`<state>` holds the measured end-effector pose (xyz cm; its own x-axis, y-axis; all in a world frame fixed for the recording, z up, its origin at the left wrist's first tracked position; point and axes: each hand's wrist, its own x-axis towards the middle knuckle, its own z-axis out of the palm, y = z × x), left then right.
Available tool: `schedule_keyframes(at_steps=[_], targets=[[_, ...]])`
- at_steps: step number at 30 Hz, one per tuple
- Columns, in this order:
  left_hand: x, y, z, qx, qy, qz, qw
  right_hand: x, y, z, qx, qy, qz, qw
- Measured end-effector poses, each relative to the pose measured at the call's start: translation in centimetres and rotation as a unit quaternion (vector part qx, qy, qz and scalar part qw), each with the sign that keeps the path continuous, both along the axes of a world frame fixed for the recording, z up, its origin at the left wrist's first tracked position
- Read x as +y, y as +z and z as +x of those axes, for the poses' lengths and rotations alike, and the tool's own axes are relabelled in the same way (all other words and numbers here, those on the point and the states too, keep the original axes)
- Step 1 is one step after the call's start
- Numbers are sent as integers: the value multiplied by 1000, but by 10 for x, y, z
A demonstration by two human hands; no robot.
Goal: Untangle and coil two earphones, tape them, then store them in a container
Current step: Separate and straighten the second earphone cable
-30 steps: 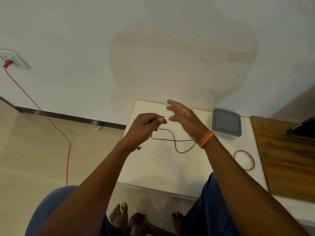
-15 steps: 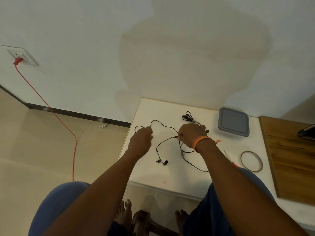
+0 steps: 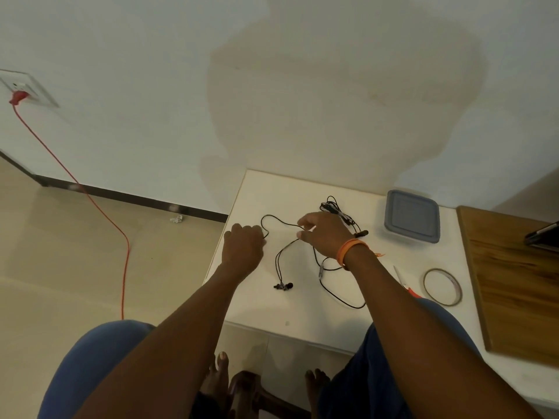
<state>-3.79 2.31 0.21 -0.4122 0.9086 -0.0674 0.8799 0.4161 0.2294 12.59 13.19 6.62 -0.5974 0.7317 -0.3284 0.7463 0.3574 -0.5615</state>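
Presently on the white table (image 3: 260,309): one black earphone (image 3: 282,261), cable spread in loose loops, its two earbuds (image 3: 283,286) lying together near the front edge. Left hand (image 3: 243,247): closed in a fist on the cable's left loop. Right hand (image 3: 323,237), orange wristband (image 3: 351,251): thumb and forefinger pinched on the same cable near its middle, other fingers spread. Second earphone (image 3: 334,208): a tangled bundle just beyond the right hand, toward the wall. Grey lidded container (image 3: 412,216): far right of the table, lid on, apart from both earphones. Tape roll (image 3: 442,287): flat near the wooden board (image 3: 520,282). Scissors (image 3: 406,284): partly hidden by the right forearm.
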Motion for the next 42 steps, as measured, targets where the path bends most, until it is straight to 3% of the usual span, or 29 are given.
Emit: schedule_keyframes(at_steps=[2, 3, 5, 7, 10, 13, 15, 18, 19, 20, 22, 23, 24, 25, 27, 30, 36, 38, 39, 42], targets=[[9, 27, 4, -184, 85, 88, 975, -8, 10, -6, 118, -52, -59, 990], [13, 43, 5, -305, 135, 128, 934, -14, 16, -9, 157, -77, -84, 981], [14, 76, 11, -511, 206, 184, 814, -29, 26, -14, 219, -105, -142, 960], [7, 100, 17, -628, 235, 192, 717, -47, 34, -14, 271, -103, -184, 939], [-9, 119, 22, -671, 284, 194, 657, -64, 46, -5, 318, -85, -144, 933], [-22, 125, 27, -659, 309, 203, 655, -67, 56, 11, 340, -75, -202, 916], [-28, 128, 33, -684, 296, 207, 633, -69, 59, 23, 329, -69, -254, 907], [-33, 133, 42, -747, 268, 219, 567, -75, 58, 36, 278, -24, -195, 940], [-35, 133, 45, -744, 268, 219, 571, -77, 57, 39, 258, -6, -143, 956], [-37, 131, 48, -700, 270, 216, 625, -79, 56, 41, 244, 0, -99, 965], [-42, 122, 48, -457, 237, 184, 837, -78, 54, 44, 237, -23, -67, 969], [-43, 120, 49, -311, 201, 186, 910, -76, 54, 46, 237, -33, -60, 969], [-44, 120, 50, -231, 152, 216, 936, -74, 54, 47, 236, -37, -55, 970], [-43, 122, 52, -211, 100, 243, 941, -72, 55, 49, 238, -37, -51, 969], [-36, 123, 54, -262, -11, 251, 932, -68, 58, 50, 258, -29, -54, 964], [-31, 126, 58, -359, -110, 166, 912, -64, 60, 50, 274, 2, -34, 961], [-20, 121, 48, -301, -106, 89, 944, -45, 53, 57, 185, 61, 111, 974], [-16, 123, 46, -319, -85, 67, 942, -38, 51, 59, 139, 70, 164, 974], [-15, 124, 45, -362, -71, 60, 928, -35, 50, 58, 117, 68, 187, 973], [-14, 130, 47, -540, -31, 32, 840, -33, 50, 57, 104, 39, 275, 955]])
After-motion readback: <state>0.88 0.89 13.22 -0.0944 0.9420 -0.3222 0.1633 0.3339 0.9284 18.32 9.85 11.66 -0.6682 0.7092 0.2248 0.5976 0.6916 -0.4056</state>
